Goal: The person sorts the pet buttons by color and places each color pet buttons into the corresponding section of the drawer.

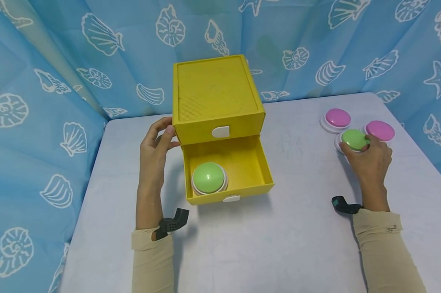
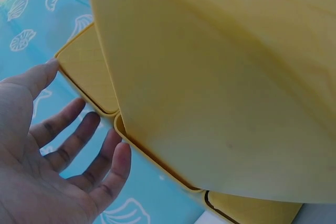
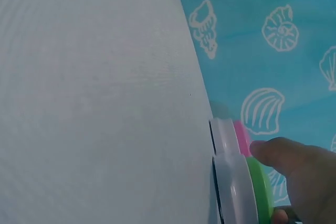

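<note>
A yellow two-drawer box (image 1: 216, 89) stands with its lower drawer (image 1: 247, 173) pulled out and its upper one closed. In that lower drawer, at the front left, lies a green-topped buzzer button (image 1: 208, 178) with a white base. My left hand (image 1: 155, 140) rests on the box's left side, thumb at the front corner; in the left wrist view its fingers (image 2: 68, 121) are spread and loosely bent. At the right, my right hand (image 1: 372, 158) grips another green buzzer button (image 1: 354, 139) between thumb and fingers. Its base appears to be on the table.
Two pink buzzer buttons stand close by: one (image 1: 337, 118) behind and left of the gripped one, another (image 1: 380, 130) behind its right side. A white cloth covers the table (image 1: 279, 244). Blue shell-patterned curtain (image 1: 279, 32) hangs behind and at both sides.
</note>
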`<state>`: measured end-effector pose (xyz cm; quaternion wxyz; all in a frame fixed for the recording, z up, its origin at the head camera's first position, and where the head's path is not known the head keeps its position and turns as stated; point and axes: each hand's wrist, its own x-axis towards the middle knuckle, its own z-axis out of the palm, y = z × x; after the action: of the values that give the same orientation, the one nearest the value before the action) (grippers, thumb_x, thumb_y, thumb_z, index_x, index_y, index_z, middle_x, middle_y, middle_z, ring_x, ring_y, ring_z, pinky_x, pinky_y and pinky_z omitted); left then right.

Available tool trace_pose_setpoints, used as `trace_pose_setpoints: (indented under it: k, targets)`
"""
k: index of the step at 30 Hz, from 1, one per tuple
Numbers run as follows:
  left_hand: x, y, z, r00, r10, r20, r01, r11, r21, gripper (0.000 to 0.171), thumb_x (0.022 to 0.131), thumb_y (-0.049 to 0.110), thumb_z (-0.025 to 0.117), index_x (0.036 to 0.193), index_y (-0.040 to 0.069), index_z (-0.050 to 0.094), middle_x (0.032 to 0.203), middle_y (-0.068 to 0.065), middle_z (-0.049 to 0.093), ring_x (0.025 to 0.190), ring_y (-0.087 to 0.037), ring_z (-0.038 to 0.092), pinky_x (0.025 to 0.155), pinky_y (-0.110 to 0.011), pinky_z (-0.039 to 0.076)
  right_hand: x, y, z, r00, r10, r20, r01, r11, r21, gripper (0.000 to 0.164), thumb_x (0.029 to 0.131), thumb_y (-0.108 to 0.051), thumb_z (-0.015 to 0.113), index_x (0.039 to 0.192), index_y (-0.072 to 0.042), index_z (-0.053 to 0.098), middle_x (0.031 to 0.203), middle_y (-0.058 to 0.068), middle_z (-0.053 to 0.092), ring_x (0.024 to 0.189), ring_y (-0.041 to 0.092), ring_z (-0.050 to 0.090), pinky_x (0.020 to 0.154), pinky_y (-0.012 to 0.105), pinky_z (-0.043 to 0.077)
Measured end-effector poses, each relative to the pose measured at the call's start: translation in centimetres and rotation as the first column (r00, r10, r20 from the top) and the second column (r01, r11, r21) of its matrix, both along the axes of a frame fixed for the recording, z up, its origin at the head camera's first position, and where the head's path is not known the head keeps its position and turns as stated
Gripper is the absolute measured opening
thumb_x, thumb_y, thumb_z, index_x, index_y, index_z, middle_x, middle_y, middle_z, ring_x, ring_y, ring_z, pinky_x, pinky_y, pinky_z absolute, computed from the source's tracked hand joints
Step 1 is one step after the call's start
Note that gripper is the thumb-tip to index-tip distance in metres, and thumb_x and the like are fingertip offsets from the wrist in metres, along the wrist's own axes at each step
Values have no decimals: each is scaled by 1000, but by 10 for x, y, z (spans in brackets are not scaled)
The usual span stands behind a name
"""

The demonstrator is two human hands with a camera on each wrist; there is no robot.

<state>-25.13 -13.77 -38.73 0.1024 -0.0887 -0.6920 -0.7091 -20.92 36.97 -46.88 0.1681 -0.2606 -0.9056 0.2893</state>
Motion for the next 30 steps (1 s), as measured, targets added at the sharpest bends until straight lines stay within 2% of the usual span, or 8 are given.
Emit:
trace_pose_setpoints:
  k: [6,11,15,18,20,23,27,30]
  targets:
    - [0,0,0,1000,-2,-2,2,1000,3,43,98,39,64,134,16,61,132,-7,54,115,-27,59,91,-34,54,-1,5,-5,998,-29,58,29,1000,-2,85,91,-45,67,148,10,37,133,37,44,129,48,33,102,62,27]
    - [0,0,0,1000,-4,-3,4,1000,8,42,98,39,65,133,16,61,132,-7,54,115,-28,59,91,-34,54,-1,8,-11,997,-31,66,34,999,-35,89,90,-48,67,149,11,34,137,38,42,131,49,32,104,62,24]
    - [0,0,-1,1000,-7,1,7,1000,9,42,98,39,64,134,16,61,132,-7,54,115,-28,58,91,-34,54,0,10,-16,998,-41,50,44,997,-65,91,89,-50,68,151,6,34,140,35,41,134,46,30,105,62,24]
    - [0,0,-1,1000,-2,14,2,1000,2,43,98,40,64,134,17,61,133,-6,54,115,-27,58,91,-34,54,2,9,-17,998,-62,7,63,995,-83,89,87,-51,69,153,-1,36,140,31,40,136,41,29,105,59,26]
    - [1,-1,-1,1000,8,26,-8,1000,-4,43,98,41,64,134,18,61,133,-5,54,114,-27,58,91,-34,54,2,8,-16,997,-71,-26,68,994,-88,87,86,-51,70,152,-3,40,138,27,41,133,36,30,104,55,28]
    - [1,-1,-1,999,23,40,-22,1000,-13,44,97,43,64,134,19,61,133,-4,54,114,-26,59,92,-35,54,0,5,-13,994,-89,-58,83,992,-100,81,83,-54,72,140,0,53,116,18,45,118,26,36,91,43,32]
    - [1,0,0,999,18,35,-18,1000,-8,43,97,42,64,134,18,61,133,-5,54,114,-26,59,93,-36,54,-1,-1,-7,991,-98,-86,87,989,-120,76,80,-56,75,126,1,58,95,3,37,97,12,32,75,31,27]
    - [0,2,1,1000,9,26,-9,1000,-2,43,97,41,65,134,18,61,133,-5,54,115,-27,59,92,-36,54,3,-10,-1,993,-79,-91,66,989,-131,77,79,-56,76,130,-2,58,94,0,37,93,7,31,72,28,28]
